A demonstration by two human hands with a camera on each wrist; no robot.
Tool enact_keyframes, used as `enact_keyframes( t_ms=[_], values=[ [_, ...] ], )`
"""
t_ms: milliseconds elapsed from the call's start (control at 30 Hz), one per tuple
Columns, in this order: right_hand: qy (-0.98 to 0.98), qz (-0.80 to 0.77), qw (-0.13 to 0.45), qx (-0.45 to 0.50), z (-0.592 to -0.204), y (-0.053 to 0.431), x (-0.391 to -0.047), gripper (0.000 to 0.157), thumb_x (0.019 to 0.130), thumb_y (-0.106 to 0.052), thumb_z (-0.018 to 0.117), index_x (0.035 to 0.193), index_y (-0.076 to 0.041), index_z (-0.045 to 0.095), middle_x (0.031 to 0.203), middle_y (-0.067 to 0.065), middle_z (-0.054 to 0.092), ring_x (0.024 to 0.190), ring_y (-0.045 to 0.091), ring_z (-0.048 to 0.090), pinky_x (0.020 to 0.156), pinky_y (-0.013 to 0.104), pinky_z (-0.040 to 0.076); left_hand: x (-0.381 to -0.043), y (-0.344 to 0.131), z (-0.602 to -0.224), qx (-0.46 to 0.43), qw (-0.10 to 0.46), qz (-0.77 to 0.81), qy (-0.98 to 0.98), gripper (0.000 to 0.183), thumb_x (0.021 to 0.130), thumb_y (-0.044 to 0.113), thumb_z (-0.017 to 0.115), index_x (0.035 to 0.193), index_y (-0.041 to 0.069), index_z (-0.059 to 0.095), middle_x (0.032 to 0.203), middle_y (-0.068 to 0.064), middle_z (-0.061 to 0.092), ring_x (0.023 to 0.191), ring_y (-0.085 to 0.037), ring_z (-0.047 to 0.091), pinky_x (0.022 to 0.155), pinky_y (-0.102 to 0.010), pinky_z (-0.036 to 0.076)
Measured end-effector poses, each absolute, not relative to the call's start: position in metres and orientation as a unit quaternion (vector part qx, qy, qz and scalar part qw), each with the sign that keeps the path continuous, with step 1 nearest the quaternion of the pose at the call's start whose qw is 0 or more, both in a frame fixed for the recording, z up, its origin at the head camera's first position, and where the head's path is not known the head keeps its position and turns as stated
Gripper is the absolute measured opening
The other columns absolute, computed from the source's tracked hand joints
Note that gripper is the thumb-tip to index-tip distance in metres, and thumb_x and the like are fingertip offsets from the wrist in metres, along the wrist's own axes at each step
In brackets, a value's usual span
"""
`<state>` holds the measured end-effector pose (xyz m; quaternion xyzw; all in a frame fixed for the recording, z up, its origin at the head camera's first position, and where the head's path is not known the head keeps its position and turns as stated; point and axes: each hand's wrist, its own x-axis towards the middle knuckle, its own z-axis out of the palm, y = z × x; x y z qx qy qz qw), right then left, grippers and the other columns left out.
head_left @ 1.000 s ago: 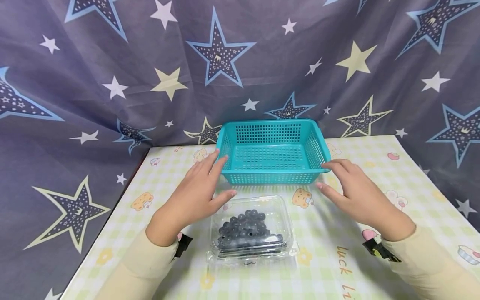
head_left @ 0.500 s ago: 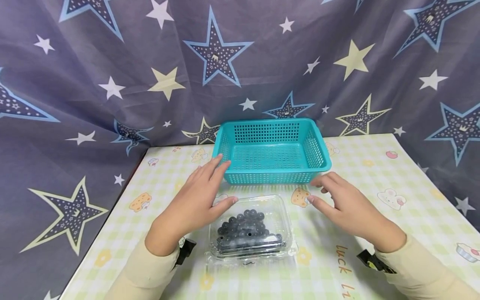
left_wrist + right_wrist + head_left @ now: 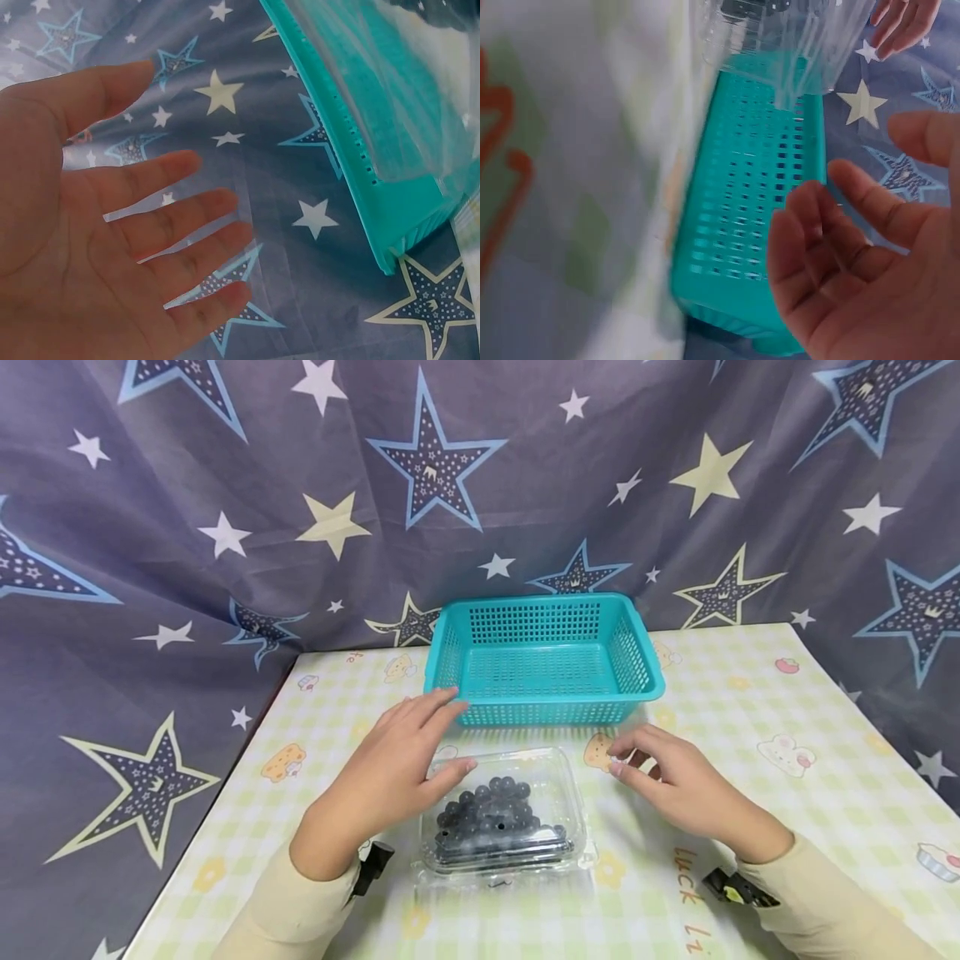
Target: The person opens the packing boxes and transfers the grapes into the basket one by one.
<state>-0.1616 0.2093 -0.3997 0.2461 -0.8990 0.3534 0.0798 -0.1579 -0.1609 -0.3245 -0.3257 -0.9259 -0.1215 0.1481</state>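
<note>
Both hands empty: left hand [image 3: 393, 764] open-palmed, fingers straight, just beside the clear rectangular plastic clamshell box [image 3: 557, 789] of dark round berries [image 3: 489, 814]; right hand [image 3: 682, 789] loosely curled, off the box's other side. Box sits on the green-checked counter [image 3: 757, 710], in front of the turquoise perforated plastic basket [image 3: 540, 715]. Risk: lifting by the lid could pop it, spilling berries. Orange lettering [image 3: 685, 876]: "luck", "li"; no brand legible.

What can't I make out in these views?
Head: near-left corner of the teal basket, behind the left hand.
Head: count of dark balls in the clear container; they overlap under glossy plastic.
Left wrist: the container's rest, cut off by top and right edges.
Right wrist: orange lettering, blurred, cut by left edge.
</note>
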Motion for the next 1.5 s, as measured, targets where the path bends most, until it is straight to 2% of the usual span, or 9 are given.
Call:
enact_keyframes(
  t_ms=[167,433,567,700,900,1000,1233,1500],
  values=[
    [-0.875,0.419,0.018,0.242,-0.408,0.208,-0.163,0.008,0.102,-0.021,0.067,0.108,-0.023,0.071,0.101,-0.009,0.069,0.093,0.008,0.065,0.075,0.027,0.057,-0.157,-0.153,-0.325,-0.345,0.156,-0.113,-0.919,0.058,0.098,0.045,0.068,0.145,0.012,0.057,0.154,-0.012,0.052,0.141,-0.031,0.051,0.116,-0.054,0.039],
    [-0.844,0.468,-0.068,0.253,-0.416,0.205,-0.161,0.009,0.103,-0.021,0.064,0.103,-0.016,0.071,0.100,0.006,0.072,0.095,0.012,0.067,0.083,0.029,0.056,-0.154,-0.142,-0.331,-0.373,0.159,-0.103,-0.908,0.052,0.097,0.041,0.070,0.140,0.012,0.062,0.149,-0.011,0.057,0.138,-0.030,0.054,0.114,-0.051,0.042],
    [-0.828,0.483,-0.101,0.267,-0.420,0.204,-0.161,0.011,0.103,-0.019,0.063,0.103,-0.010,0.070,0.100,0.012,0.071,0.089,0.018,0.068,0.079,0.029,0.057,-0.150,-0.135,-0.334,-0.394,0.157,-0.096,-0.901,0.051,0.098,0.042,0.069,0.139,0.012,0.062,0.147,-0.011,0.058,0.135,-0.030,0.057,0.114,-0.051,0.043],
    [-0.811,0.494,-0.133,0.284,-0.422,0.204,-0.160,0.012,0.103,-0.016,0.062,0.104,-0.007,0.069,0.095,0.012,0.069,0.080,0.021,0.066,0.069,0.029,0.057,-0.146,-0.130,-0.335,-0.413,0.160,-0.088,-0.892,0.050,0.098,0.043,0.069,0.137,0.012,0.064,0.144,-0.011,0.061,0.133,-0.029,0.058,0.113,-0.051,0.044],
    [-0.784,0.501,-0.189,0.315,-0.425,0.206,-0.158,0.013,0.099,-0.003,0.056,0.100,-0.004,0.069,0.082,0.002,0.064,0.070,0.017,0.063,0.063,0.031,0.056,-0.133,-0.122,-0.335,-0.421,0.141,-0.066,-0.894,0.049,0.096,0.046,0.069,0.132,0.014,0.067,0.138,-0.007,0.065,0.130,-0.026,0.061,0.109,-0.048,0.047],
    [-0.769,0.506,-0.217,0.325,-0.427,0.205,-0.157,0.014,0.097,0.000,0.056,0.097,-0.004,0.070,0.079,0.005,0.065,0.069,0.013,0.062,0.062,0.032,0.057,-0.125,-0.117,-0.337,-0.431,0.117,-0.045,-0.894,0.047,0.096,0.049,0.069,0.129,0.016,0.068,0.133,-0.003,0.067,0.126,-0.022,0.062,0.106,-0.045,0.048],
    [-0.750,0.514,-0.248,0.335,-0.430,0.202,-0.154,0.010,0.099,-0.005,0.061,0.096,-0.004,0.071,0.079,0.020,0.066,0.066,0.015,0.063,0.062,0.033,0.058,-0.112,-0.107,-0.342,-0.458,0.066,0.015,-0.886,0.050,0.091,0.050,0.074,0.128,0.017,0.067,0.133,-0.001,0.066,0.126,-0.020,0.062,0.106,-0.041,0.048],
    [-0.732,0.525,-0.264,0.344,-0.433,0.201,-0.153,0.013,0.100,-0.006,0.058,0.096,-0.006,0.071,0.079,0.024,0.065,0.067,0.014,0.063,0.064,0.031,0.057,-0.105,-0.098,-0.347,-0.457,0.076,0.035,-0.886,0.050,0.084,0.046,0.083,0.122,0.018,0.069,0.127,-0.002,0.065,0.119,-0.022,0.064,0.098,-0.042,0.052]
  ],
)
